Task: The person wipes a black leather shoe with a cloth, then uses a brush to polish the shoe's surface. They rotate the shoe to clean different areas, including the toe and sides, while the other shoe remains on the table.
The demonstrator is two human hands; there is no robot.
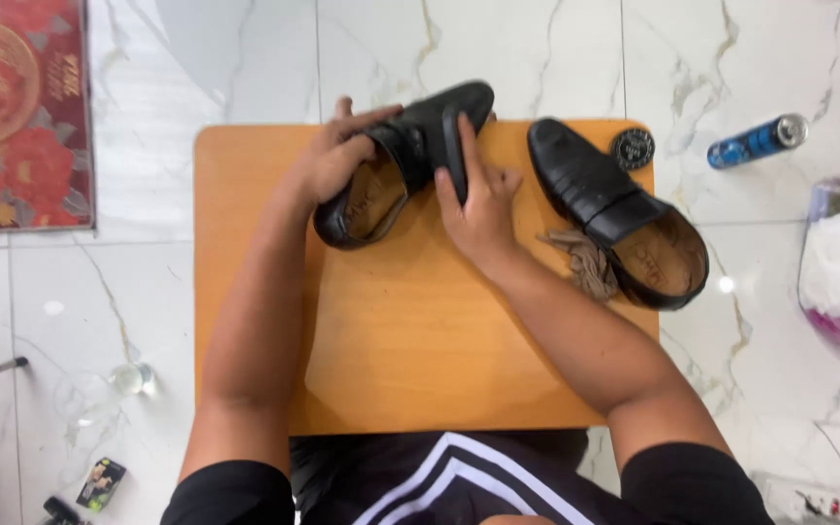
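Black shoe (410,160) held in both hands over the wooden surface (410,340).
The left hand (337,160) is closed on its collar; the right hand (478,199) is pressed flat against its sole.

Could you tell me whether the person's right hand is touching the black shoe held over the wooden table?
Touching. The head view shows the right hand pressed flat against the side of the black shoe, fingers lying on its leather, while the left hand grips its other side.
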